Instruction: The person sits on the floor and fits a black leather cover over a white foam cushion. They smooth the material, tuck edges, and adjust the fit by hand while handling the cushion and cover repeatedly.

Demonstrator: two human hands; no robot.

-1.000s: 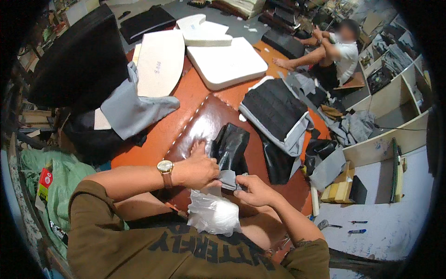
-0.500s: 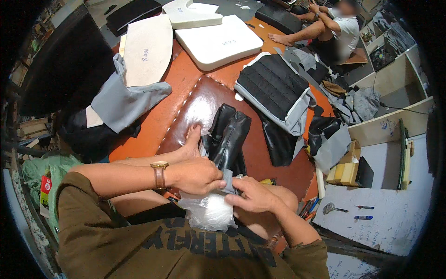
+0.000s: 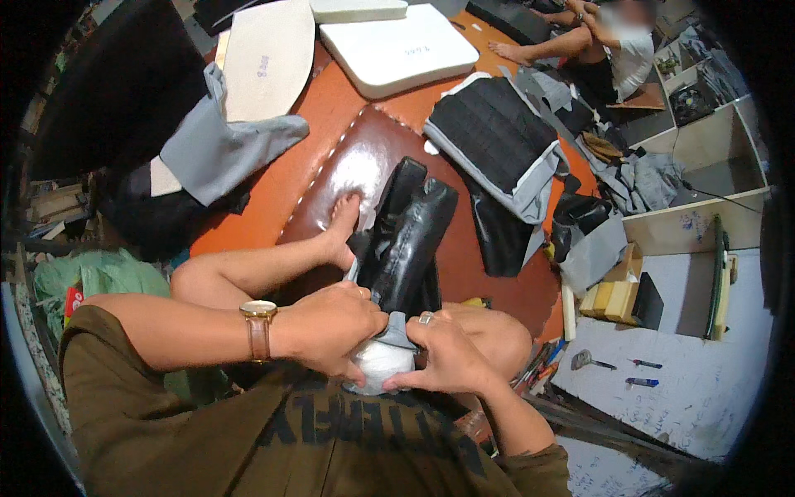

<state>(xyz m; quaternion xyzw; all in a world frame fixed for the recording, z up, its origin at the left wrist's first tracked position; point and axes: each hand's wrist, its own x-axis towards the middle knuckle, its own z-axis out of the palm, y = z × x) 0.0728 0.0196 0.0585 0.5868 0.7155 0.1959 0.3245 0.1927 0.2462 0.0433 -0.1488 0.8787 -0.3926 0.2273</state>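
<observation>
Spreading beneath the work is a smooth orange sheet [image 3: 265,199]. A matte black block [image 3: 116,91] with a curved edge stands at the left. On the sheet lies a glossy brown panel [image 3: 373,137], leather-like, edged with white stitches. Beyond it sits a thick white slab [image 3: 402,50] with rounded corners; to the right rests a black ribbed cover [image 3: 493,128] with soft grey borders. Nearer, a shiny, creased black cover [image 3: 414,240] extends over the panel in tube-like lengths, its grey cloth end in front of the person's shirt. There the left hand [image 3: 331,327] has its fingers curled and clamped on that end, and the right hand [image 3: 447,352] pinches it from the other side, fingers bent. Between both hands, touching them, is a rounded white bundle [image 3: 383,364] in crinkled, translucent film. Counted: one brown panel, one ribbed cover, one bundle, two tube-like lengths, one round-faced watch [image 3: 258,309] on the left wrist, and two slim pens [image 3: 643,383] at the far right.
</observation>
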